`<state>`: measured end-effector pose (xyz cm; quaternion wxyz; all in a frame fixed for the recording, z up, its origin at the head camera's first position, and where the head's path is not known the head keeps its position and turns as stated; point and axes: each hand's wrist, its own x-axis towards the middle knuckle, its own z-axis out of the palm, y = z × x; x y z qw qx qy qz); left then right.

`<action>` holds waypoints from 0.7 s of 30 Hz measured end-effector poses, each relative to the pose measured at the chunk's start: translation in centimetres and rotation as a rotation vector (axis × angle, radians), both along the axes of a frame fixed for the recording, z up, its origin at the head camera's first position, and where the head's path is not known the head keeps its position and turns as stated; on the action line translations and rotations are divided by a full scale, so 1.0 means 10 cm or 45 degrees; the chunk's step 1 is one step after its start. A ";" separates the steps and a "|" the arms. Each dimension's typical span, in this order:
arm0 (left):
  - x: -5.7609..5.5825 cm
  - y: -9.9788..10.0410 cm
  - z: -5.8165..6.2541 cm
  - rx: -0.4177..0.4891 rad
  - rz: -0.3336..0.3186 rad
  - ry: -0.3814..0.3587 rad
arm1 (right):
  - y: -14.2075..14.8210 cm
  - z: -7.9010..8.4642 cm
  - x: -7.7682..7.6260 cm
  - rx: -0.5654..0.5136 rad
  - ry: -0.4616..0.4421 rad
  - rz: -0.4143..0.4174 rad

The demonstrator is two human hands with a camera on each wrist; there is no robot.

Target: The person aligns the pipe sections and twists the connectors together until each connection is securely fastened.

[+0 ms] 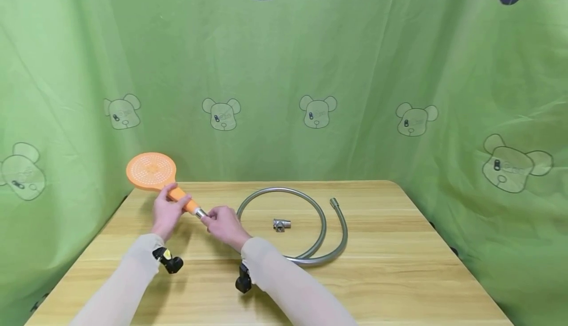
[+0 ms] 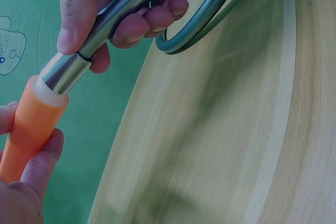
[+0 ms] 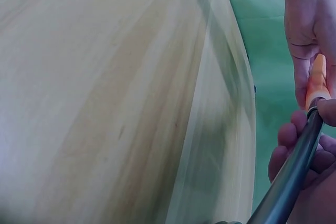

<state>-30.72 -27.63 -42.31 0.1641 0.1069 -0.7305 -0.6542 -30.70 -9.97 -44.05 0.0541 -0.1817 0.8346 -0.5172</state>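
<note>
In the head view an orange shower head (image 1: 151,170) is raised over the table's left side, its round perforated face turned up. My left hand (image 1: 167,212) grips its handle (image 2: 32,124). My right hand (image 1: 227,226) holds the end of a grey metallic shower hose (image 2: 113,22), thumb and fingers around it just behind the silver connector (image 2: 67,73). That connector sits against the pale collar at the handle's end, in line with it. From my right hand the hose runs in a loop on the table; its other end (image 1: 335,202) lies loose toward the back.
A small silver T-shaped valve fitting (image 1: 281,225) lies inside the hose loop on the wooden table (image 1: 399,267). A green patterned curtain (image 1: 275,59) hangs behind and along both sides. The table's left edge runs under the hands.
</note>
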 end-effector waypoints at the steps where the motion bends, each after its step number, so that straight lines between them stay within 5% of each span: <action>1: 0.00 0.00 0.00 0.007 0.003 0.000 | 0.00 0.00 0.00 -0.008 -0.006 0.003; 21: 0.02 0.00 0.01 -0.038 0.031 0.020 | -0.02 0.04 0.02 0.094 0.069 -0.003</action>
